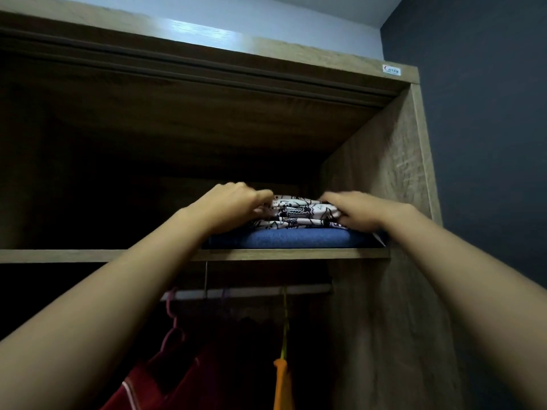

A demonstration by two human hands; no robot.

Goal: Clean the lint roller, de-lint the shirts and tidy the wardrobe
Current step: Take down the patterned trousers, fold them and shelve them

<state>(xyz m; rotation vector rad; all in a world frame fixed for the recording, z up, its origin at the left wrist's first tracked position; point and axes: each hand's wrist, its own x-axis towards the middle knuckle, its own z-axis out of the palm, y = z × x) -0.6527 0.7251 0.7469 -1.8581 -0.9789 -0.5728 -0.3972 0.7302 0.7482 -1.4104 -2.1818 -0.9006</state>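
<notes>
A folded white shirt with a black pattern (299,211) lies on top of a folded blue garment (293,238) on the wardrobe's upper shelf (88,255), at its right end. My left hand (233,207) grips the patterned shirt's left edge, fingers curled over it. At the shirt's right edge my right hand (355,210) holds on with its fingers bent around the fold. Both arms reach upward from below. No lint roller is in view.
Below the shelf a hanging rail (245,292) carries a dark red garment (165,377) on a pink hanger and an orange one (282,386) on a yellow hanger. The wardrobe's right side panel (384,173) stands close to the stack. The shelf's left part is dark.
</notes>
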